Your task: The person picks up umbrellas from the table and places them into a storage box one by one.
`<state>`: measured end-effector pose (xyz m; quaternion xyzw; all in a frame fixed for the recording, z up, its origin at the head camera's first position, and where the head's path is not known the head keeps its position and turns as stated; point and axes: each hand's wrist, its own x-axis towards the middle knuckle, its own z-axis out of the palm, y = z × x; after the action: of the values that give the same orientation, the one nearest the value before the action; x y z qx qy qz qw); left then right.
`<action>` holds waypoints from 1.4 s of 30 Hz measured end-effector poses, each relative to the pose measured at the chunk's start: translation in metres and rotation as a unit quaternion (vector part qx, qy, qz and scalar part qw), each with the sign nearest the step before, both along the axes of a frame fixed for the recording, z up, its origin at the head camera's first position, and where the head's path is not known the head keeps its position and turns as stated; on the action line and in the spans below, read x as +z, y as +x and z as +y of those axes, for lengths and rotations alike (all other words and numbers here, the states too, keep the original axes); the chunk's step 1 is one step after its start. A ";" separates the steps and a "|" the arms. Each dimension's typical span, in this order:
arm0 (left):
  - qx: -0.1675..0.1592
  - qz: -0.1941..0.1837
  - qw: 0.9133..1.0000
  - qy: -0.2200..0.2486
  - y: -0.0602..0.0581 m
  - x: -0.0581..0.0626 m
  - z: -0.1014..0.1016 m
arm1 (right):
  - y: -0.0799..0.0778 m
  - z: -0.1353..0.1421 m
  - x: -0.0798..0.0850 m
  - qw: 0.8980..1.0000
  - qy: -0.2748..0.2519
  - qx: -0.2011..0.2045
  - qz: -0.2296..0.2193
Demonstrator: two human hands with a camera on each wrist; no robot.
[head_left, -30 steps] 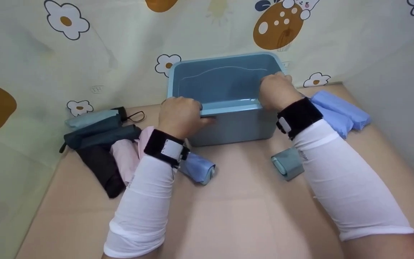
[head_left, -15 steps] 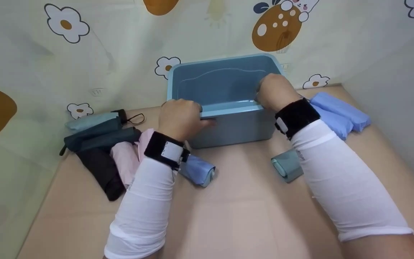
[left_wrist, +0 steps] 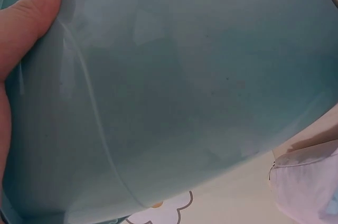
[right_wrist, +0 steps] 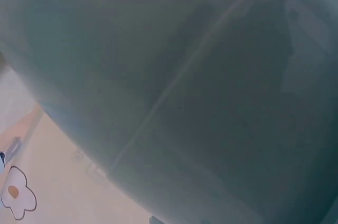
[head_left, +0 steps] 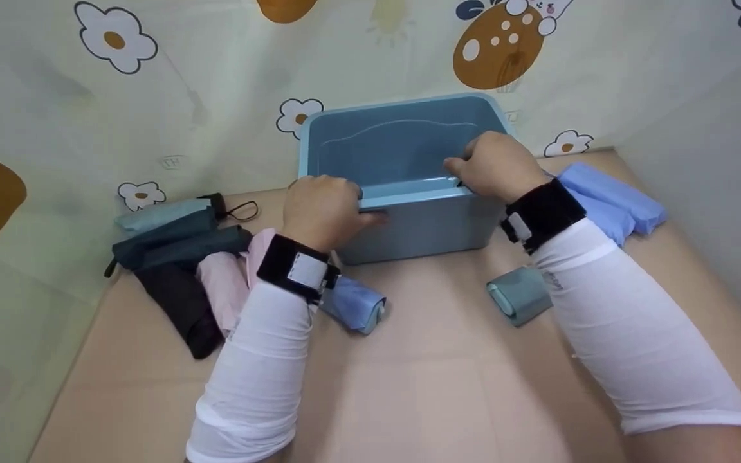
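Observation:
A blue plastic storage bin (head_left: 419,228) stands at the back of the table, its opening facing up. My left hand (head_left: 322,211) grips its front left corner, fingers over the rim. In the left wrist view, the left thumb (left_wrist: 42,5) lies along the bin's outer wall (left_wrist: 174,97). My right hand (head_left: 499,166) holds the rim at the front right corner, with its thumb pointing inward over the opening. The right wrist view is filled by the bin's outer wall (right_wrist: 158,76); the right fingers are hidden there.
Left of the bin lie bundles like folded umbrellas: light green (head_left: 164,215), dark green (head_left: 171,241), black (head_left: 184,308) and pink (head_left: 222,280). A blue roll (head_left: 354,302) and a green roll (head_left: 518,296) lie in front. Periwinkle bundles (head_left: 612,199) lie right. Patterned sheeting (head_left: 216,83) hangs behind.
The right hand has turned slightly and its wrist has shifted right; its thumb now points inward over the rim. The left hand and the bin stay in place.

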<state>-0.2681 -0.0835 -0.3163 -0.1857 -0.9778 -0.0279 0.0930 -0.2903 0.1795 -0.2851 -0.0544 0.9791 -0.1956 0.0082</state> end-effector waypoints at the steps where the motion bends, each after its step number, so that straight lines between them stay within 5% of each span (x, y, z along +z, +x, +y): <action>1: 0.000 -0.001 1.000 -0.001 0.000 0.000 0.000 | 0.001 0.001 0.000 1.000 -0.006 0.001 0.002; 8: -0.001 -0.009 1.000 -0.003 0.000 0.000 0.002 | 0.008 0.005 -0.003 0.999 -0.043 -0.005 0.032; 15: -0.002 0.000 1.000 0.004 0.002 0.000 0.001 | 0.010 0.011 -0.007 0.996 -0.050 0.039 0.062; 20: 0.000 0.002 1.000 0.007 0.002 -0.001 0.001 | 0.013 0.012 -0.002 0.996 -0.039 0.075 0.006; 26: 0.001 0.005 1.000 0.004 0.002 -0.001 0.000 | 0.012 0.004 0.002 0.992 0.053 0.086 -0.076; 32: -0.001 0.005 1.000 0.001 0.002 0.000 0.000 | 0.013 0.001 -0.003 0.995 0.060 0.060 -0.047; 38: -0.001 0.007 1.000 0.005 0.002 0.000 -0.001 | 0.017 0.005 -0.012 0.996 -0.034 0.067 0.050; 42: -0.001 0.014 1.000 0.004 0.001 -0.001 -0.001 | 0.024 0.020 -0.012 0.975 -0.187 0.069 0.097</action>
<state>-0.2675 -0.0849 -0.3178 -0.1869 -0.9760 -0.0294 0.1075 -0.2665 0.1992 -0.2967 -0.1408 0.9152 -0.3682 -0.0842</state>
